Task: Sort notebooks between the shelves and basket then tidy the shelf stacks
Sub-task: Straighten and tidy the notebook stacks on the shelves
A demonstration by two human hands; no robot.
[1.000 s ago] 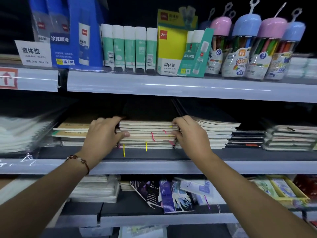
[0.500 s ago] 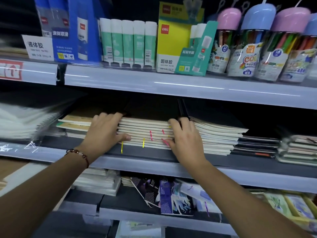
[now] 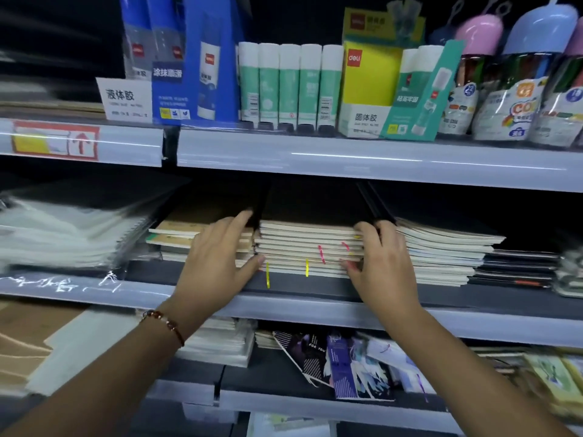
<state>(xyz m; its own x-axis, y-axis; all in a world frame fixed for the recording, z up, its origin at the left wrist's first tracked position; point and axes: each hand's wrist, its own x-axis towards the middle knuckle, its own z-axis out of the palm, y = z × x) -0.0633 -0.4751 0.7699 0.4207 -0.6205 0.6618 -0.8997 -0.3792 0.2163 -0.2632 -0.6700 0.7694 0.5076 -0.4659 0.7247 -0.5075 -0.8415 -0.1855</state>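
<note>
Nearest to me, my left hand [image 3: 217, 263] and right hand [image 3: 383, 263] reach in over the pale grey front rail of the middle shelf [image 3: 315, 310]. A beaded brown bracelet [image 3: 167, 324] sits on the left wrist. Between the two hands lies the stack of cream-edged notebooks with pink and yellow ribbon markers [image 3: 307, 250], flat on the middle shelf. My left grip is wide: fingers nearly straight along the stack's left side, thumb against its lower front corner. My right grip is also fairly wide, fingers loosely bent and pressed against the stack's right end; I cannot tell whether the thumb hooks under it. Just left of the stack is a lower pile of kraft-brown notebooks [image 3: 176, 239], and just right a taller pile of white-edged notebooks [image 3: 448, 253]. Farther back and above, the upper shelf carries a row of green-and-white glue sticks [image 3: 290, 83], a yellow glue-stick box [image 3: 369, 86] and blue liquid-glue packs [image 3: 195, 64].
</note>
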